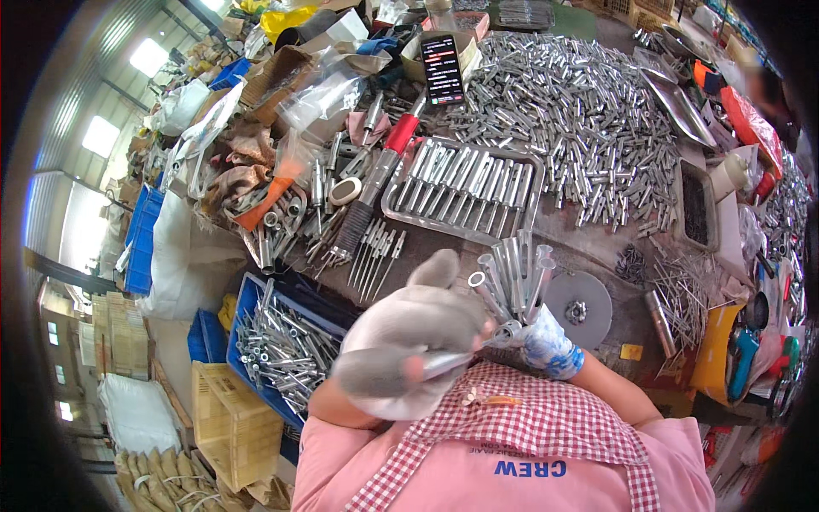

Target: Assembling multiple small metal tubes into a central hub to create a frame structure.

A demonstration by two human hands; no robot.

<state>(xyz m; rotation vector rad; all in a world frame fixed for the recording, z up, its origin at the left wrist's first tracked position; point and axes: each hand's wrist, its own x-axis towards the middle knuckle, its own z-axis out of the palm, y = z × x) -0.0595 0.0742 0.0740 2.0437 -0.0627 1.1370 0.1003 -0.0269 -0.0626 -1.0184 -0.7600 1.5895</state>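
My left hand (401,346), in a grey-white glove with bare fingertips, is raised close to the camera and partly blurred. Its fingers are closed on a slim silver metal tube (445,365). Just to the right, my right hand (550,343), in a blue-and-white patterned glove, is wrapped round a bunch of metal tubes (516,277). Their open ends point up and fan outward. Beyond the hands, a metal tray (537,183) holds several silver tubes with thin rods, lined up in rows.
A big heap of metal tubes (580,119) covers the back right. A blue bin (247,341) of tubes stands at left, by a yellow crate (235,427). A red-banded tool (401,132), a lit phone (442,68), a grey disc (580,299) and thin rods (687,286) surround the work area.
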